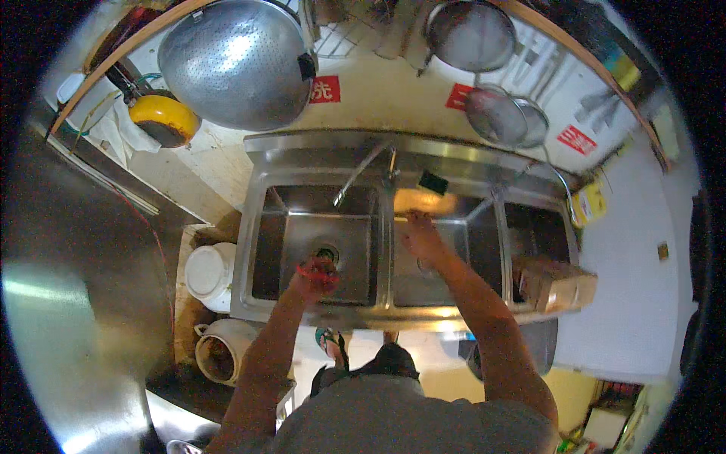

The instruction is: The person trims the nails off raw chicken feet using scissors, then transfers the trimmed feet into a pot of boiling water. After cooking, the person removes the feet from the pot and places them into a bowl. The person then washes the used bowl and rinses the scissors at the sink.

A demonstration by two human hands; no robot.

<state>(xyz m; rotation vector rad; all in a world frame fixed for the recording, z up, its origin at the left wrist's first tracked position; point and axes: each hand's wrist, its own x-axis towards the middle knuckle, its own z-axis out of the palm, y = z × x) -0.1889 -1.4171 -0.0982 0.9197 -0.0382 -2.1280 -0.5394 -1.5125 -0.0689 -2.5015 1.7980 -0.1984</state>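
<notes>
My left hand (317, 278) is over the left basin (351, 272) of a stainless steel sink, just in front of the drain (325, 255). Something red shows at its fingers, too blurred to name. My right hand (421, 235) reaches over the middle basin (448, 286), its fingers near the back wall; whether it holds anything cannot be made out. A metal faucet (363, 173) angles over the left basin. Behind my right hand, a dark green pad (433, 183) lies on the sink's back ledge.
A cardboard box (558, 286) sits across the right basin's front corner. Above hang a large perforated colander (235, 68), a yellow pan (161, 116) and strainers (499, 116). White containers (210, 271) stand left of the sink. A yellow jug (590, 204) is at the back right.
</notes>
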